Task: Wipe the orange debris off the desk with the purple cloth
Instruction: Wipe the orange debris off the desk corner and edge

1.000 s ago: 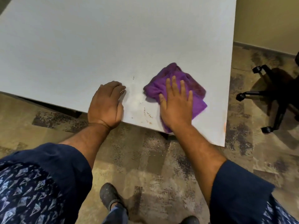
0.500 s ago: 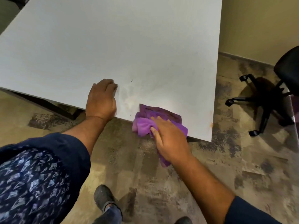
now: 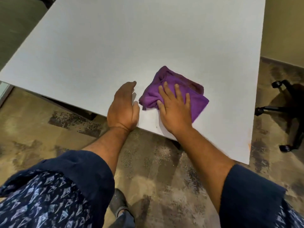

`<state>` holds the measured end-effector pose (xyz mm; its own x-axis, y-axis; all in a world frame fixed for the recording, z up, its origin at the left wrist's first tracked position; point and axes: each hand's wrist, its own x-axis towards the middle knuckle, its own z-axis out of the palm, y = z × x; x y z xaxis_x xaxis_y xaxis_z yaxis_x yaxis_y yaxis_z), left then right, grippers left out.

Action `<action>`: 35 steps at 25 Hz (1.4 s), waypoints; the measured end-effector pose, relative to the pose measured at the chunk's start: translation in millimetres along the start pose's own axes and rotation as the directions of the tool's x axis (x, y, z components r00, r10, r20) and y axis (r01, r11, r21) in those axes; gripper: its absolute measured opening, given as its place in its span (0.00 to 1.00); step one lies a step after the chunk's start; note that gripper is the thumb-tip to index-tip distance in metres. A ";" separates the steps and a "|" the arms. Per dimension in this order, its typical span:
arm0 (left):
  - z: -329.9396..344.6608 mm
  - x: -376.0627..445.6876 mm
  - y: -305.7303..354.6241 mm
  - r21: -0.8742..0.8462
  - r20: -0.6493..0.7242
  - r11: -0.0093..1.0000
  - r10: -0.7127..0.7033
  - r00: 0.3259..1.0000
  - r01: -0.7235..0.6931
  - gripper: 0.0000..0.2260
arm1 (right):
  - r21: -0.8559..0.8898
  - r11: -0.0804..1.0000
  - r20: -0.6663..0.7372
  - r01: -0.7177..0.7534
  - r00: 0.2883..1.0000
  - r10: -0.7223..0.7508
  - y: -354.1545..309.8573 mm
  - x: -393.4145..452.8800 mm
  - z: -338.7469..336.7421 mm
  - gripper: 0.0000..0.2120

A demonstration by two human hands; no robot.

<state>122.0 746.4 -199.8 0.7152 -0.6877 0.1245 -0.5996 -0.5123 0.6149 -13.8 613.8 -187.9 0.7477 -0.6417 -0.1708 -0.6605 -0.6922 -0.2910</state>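
The crumpled purple cloth (image 3: 179, 89) lies on the white desk (image 3: 131, 43) near its front edge. My right hand (image 3: 174, 107) presses flat on the cloth's near half, fingers spread, thumb pinching a fold. My left hand (image 3: 123, 107) rests on the desk edge just left of the cloth, on its side with fingers together, holding nothing. Almost no orange debris shows on the desk top by the hands. A faint orange smear (image 3: 249, 143) marks the desk's right front corner edge.
A black office chair base with castors (image 3: 286, 112) stands on the floor to the right of the desk. The patterned floor (image 3: 148, 170) lies below the desk edge, with my shoe (image 3: 118, 204) on it. A beige wall rises at the far right.
My right hand dragged the cloth off the desk's front edge, then brought it back up onto the desk. The orange specks near the edge are gone. My left hand turned onto its side.
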 end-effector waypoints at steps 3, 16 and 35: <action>0.3 0.5 4.4 0.005 -0.008 0.999 -0.041 0.999 0.041 0.28 | -0.057 0.983 0.044 0.175 0.984 -0.172 -1.5 -16.1 4.5 0.28; 6.0 -4.9 9.4 0.213 0.173 0.938 0.240 0.955 -0.274 0.19 | -0.051 0.998 -0.101 0.042 0.994 -0.047 175.8 -180.3 -12.1 0.28; 105.8 -32.7 138.5 0.190 0.437 0.776 0.482 0.760 -0.601 0.26 | 0.371 0.632 -0.112 -0.681 0.642 0.758 201.8 -90.0 -43.6 0.28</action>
<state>-22.4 643.5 -201.1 0.0975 -0.9940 0.0501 -0.9636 -0.0817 0.2545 -217.4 517.5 -190.2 -0.0281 -0.9740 -0.2248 -0.9008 0.1221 -0.4168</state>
